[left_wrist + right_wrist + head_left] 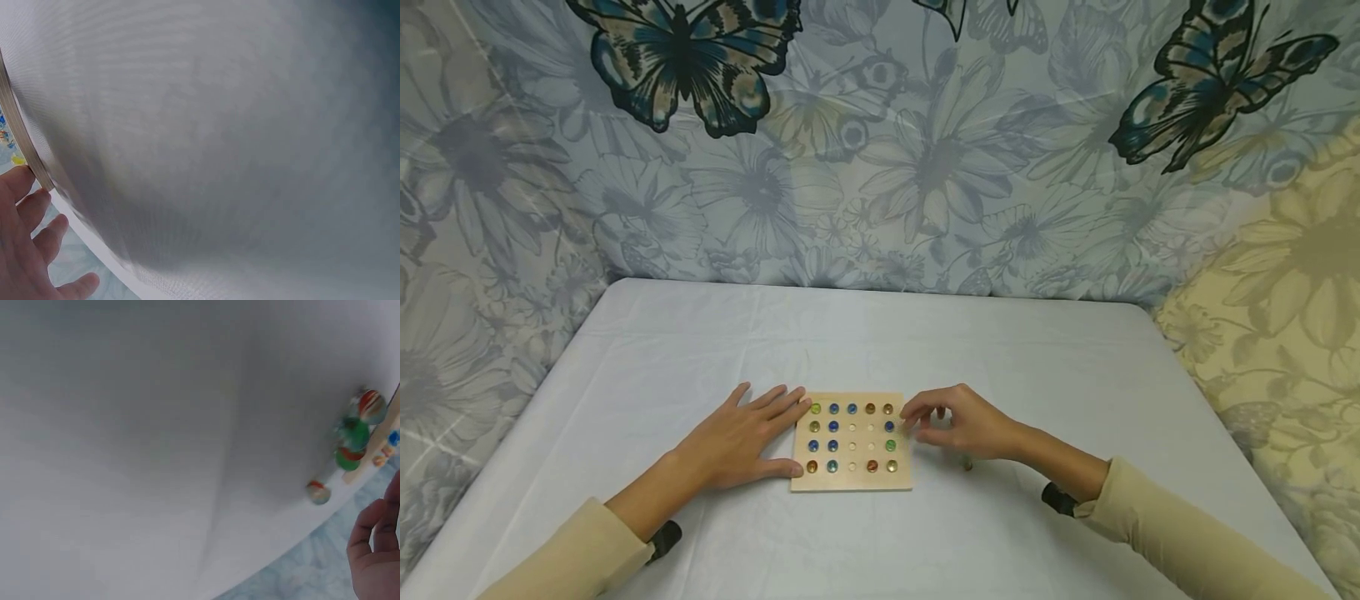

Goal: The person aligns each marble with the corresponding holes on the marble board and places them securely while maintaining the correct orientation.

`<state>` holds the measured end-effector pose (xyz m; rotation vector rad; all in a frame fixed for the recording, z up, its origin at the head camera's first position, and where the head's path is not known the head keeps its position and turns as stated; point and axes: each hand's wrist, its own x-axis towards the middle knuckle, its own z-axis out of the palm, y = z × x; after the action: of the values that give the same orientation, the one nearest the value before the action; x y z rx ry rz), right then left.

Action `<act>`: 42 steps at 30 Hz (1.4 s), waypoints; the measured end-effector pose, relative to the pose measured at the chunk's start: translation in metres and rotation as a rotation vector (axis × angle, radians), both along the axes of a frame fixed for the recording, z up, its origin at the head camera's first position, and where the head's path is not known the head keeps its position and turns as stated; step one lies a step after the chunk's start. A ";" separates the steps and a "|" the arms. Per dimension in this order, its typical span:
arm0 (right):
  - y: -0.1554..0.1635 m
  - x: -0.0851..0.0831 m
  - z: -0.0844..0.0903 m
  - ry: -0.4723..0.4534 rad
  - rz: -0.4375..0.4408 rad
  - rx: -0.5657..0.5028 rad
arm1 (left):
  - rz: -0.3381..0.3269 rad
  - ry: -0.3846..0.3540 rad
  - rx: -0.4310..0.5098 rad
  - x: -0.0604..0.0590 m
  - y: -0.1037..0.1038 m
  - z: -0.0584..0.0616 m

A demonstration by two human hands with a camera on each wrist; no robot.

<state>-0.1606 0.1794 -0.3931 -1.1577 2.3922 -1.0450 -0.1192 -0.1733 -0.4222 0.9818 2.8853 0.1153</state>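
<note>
A pale wooden board [861, 485] lies flat on the table with rows of round hollows. Coloured glass marbles [833, 426] sit in many hollows; several hollows in the middle are bare. My left hand [733, 446] is spread at the board's left side, index fingertip and thumb touching its edge. Over the right edge hovers my right hand [962, 423], fingers bent and thumb apart from the index finger, with no marble visible between them. In the right wrist view, several loose marbles, one green [355, 434], lie beside the board, mostly hidden by that hand in the head view.
A white cloth covers the table [880, 342]. One loose marble [967, 464] lies below the right wrist. Behind stands a floral curtain [925, 192] with large butterflies. Dark wrist bands [665, 540] show at the sleeves.
</note>
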 end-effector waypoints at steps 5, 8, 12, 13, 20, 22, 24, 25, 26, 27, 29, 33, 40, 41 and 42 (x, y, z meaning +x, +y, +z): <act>0.019 -0.005 -0.004 0.014 -0.044 0.027 | -0.002 -0.004 -0.001 0.000 0.000 0.001; 0.026 -0.009 -0.005 0.022 -0.068 0.052 | -0.004 0.001 -0.003 0.000 0.000 0.001; 0.034 -0.013 -0.006 0.018 -0.092 0.074 | -0.008 0.006 0.000 0.001 0.001 0.002; 0.035 -0.014 -0.006 0.015 -0.094 0.077 | -0.008 0.007 0.002 0.001 0.001 0.002; 0.045 -0.017 -0.010 -0.014 -0.108 0.096 | -0.009 0.012 0.008 0.001 0.001 0.002; 0.047 -0.018 -0.012 -0.024 -0.112 0.099 | -0.008 0.011 0.007 0.001 0.001 0.002; 0.050 -0.019 -0.015 -0.035 -0.115 0.101 | -0.007 0.008 0.007 0.001 0.001 0.002; 0.051 -0.020 -0.016 -0.040 -0.116 0.100 | -0.007 0.006 0.008 0.001 0.001 0.002; 0.051 -0.020 -0.017 -0.044 -0.117 0.099 | -0.007 0.003 0.009 0.001 0.001 0.002; 0.052 -0.020 -0.018 -0.048 -0.117 0.097 | -0.007 0.003 0.009 0.001 0.001 0.002; 0.053 -0.020 -0.018 -0.058 -0.119 0.096 | -0.007 0.003 0.008 0.001 0.001 0.002; 0.054 -0.018 -0.018 -0.088 -0.115 0.100 | -0.005 0.006 0.006 0.001 0.000 0.002; 0.056 -0.015 -0.018 -0.102 -0.113 0.087 | 0.000 0.009 0.004 0.001 0.001 0.002; 0.056 -0.015 -0.019 -0.103 -0.112 0.083 | 0.000 0.009 0.005 0.001 0.001 0.002; 0.056 -0.015 -0.019 -0.105 -0.110 0.078 | 0.000 0.010 0.006 0.001 0.001 0.002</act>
<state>-0.1756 0.2356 -0.4123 -0.9311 2.4142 -1.0096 -0.1181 -0.1726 -0.4207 0.9866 2.8951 0.1199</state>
